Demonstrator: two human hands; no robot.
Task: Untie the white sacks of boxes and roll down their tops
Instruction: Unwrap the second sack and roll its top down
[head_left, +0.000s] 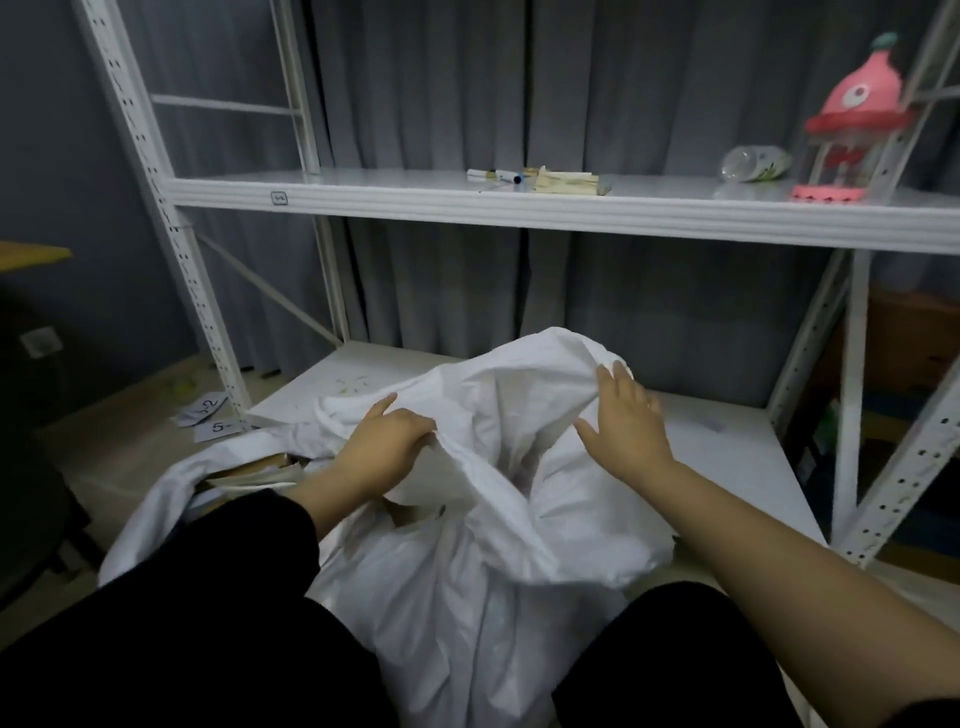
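A large white cloth sack (467, 571) stands between my knees in front of the low shelf, its mouth loose and open. My left hand (387, 441) grips the near left edge of the sack's top, fingers curled round a fold. My right hand (626, 421) lies on the far right part of the raised top with fingers spread and straight. A second white sack (171, 499) lies to the left, its top down, with brown boxes (249, 475) showing inside.
A white metal rack stands ahead; its bottom shelf (727, 441) is right behind the sack. The upper shelf (389, 200) carries markers, a wooden piece, a plastic bottle and a pink toy (852, 119). Paper labels (208, 418) lie on the floor at left.
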